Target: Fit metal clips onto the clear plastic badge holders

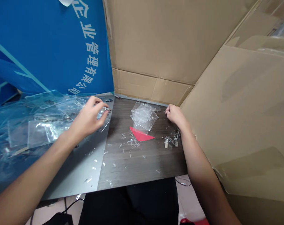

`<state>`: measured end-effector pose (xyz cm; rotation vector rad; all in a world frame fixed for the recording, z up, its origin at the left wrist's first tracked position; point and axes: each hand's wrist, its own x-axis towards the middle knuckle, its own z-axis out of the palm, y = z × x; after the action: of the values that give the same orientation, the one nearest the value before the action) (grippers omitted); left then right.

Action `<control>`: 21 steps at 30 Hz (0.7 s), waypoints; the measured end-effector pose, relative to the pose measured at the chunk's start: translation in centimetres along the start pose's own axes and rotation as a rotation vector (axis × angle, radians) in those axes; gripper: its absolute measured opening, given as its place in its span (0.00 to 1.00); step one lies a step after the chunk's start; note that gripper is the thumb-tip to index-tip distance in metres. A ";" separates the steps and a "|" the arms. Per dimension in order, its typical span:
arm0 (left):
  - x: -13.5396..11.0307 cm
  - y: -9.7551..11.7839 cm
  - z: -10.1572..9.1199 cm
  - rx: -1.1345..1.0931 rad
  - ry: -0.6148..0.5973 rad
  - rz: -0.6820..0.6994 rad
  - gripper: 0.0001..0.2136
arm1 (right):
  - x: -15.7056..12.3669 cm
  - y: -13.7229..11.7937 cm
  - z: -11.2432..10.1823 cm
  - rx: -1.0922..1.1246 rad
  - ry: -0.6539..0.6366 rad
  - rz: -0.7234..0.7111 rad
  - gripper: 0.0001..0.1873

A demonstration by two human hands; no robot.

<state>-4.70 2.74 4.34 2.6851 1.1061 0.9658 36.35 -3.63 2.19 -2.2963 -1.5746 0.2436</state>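
Small shiny metal clips (pixel 105 110) show between the curved thumb and fingers of my left hand (pixel 91 116), which is raised over the left part of the table. Close to the cardboard wall, my right hand (pixel 176 115) has its fingertips pinched together; a tiny bit shows at their tips, too small to name. Between the hands lies an uneven pile of clear plastic sleeves (pixel 144 116), partly overlapping a red triangular piece (pixel 142 136). Below my right hand, by the wrist, is a small heap of metal clips (pixel 171 140).
Many clear plastic sleeves (pixel 41 131) spread across the left side. Small clear plastic bits (pixel 130 143) are scattered over the dark tabletop (pixel 132 168). A cardboard wall (pixel 153 40) stands behind, another cardboard panel (pixel 250 103) at right, and a blue printed banner (pixel 50 47) at back left.
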 end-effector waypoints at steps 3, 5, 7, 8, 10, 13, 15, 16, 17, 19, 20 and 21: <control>-0.6 1.2 1.5 -0.102 -0.102 0.092 0.11 | -0.8 -2.6 1.4 0.062 -0.042 -0.194 0.23; -1.1 2.2 2.4 -0.152 -0.191 0.153 0.11 | -1.5 -4.1 2.6 0.068 -0.081 -0.283 0.24; -1.7 3.1 2.9 -0.171 -0.260 0.202 0.11 | -1.9 -5.3 3.5 0.024 -0.104 -0.355 0.25; -1.9 3.5 3.1 -0.171 -0.284 0.221 0.12 | -2.1 -5.7 3.9 -0.006 -0.112 -0.379 0.26; -2.2 4.1 3.3 -0.170 -0.310 0.246 0.13 | -2.2 -6.3 4.2 -0.052 -0.121 -0.403 0.28; -2.4 4.6 3.4 -0.173 -0.330 0.252 0.14 | -2.1 -6.7 4.2 -0.064 -0.128 -0.395 0.21; -2.4 4.7 3.5 -0.182 -0.351 0.246 0.14 | -2.1 -6.7 4.2 -0.066 -0.124 -0.389 0.18; -2.4 4.7 3.6 -0.188 -0.361 0.242 0.14 | -2.1 -6.8 4.2 -0.064 -0.119 -0.385 0.16; -2.4 4.6 3.8 -0.195 -0.371 0.237 0.14 | -2.1 -6.8 4.3 -0.058 -0.113 -0.379 0.15; -2.4 4.5 4.0 -0.211 -0.384 0.226 0.14 | -2.2 -6.8 4.4 -0.031 -0.094 -0.358 0.15; -2.4 4.4 4.1 -0.219 -0.389 0.221 0.14 | -2.3 -6.7 4.5 -0.013 -0.082 -0.345 0.16; -2.4 4.3 4.2 -0.226 -0.392 0.215 0.14 | -2.4 -6.7 4.5 0.011 -0.068 -0.331 0.16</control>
<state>-0.92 -1.35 1.00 2.6773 0.6050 0.5102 28.14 -2.81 0.39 -1.9965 -1.9487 0.2461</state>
